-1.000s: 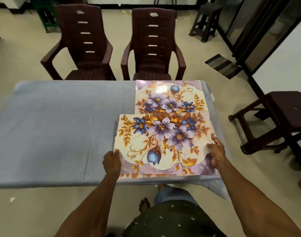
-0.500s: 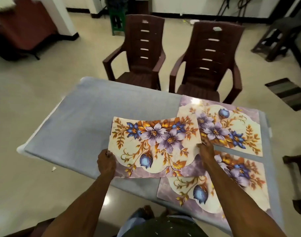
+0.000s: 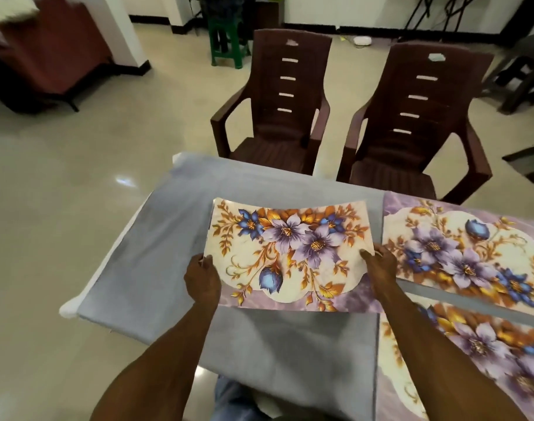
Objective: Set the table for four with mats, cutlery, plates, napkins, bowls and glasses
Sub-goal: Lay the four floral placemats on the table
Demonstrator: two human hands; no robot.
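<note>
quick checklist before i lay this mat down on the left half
1. Left hand grips the held mat at its left edge: ok.
2. Right hand grips its right edge: ok.
3. Bare cloth under the mat: ok.
4. Held mat apart from the far right mat: ok.
5. Near right mat lying flat: ok.
6. Mat squared to the table edge: cannot tell.
</note>
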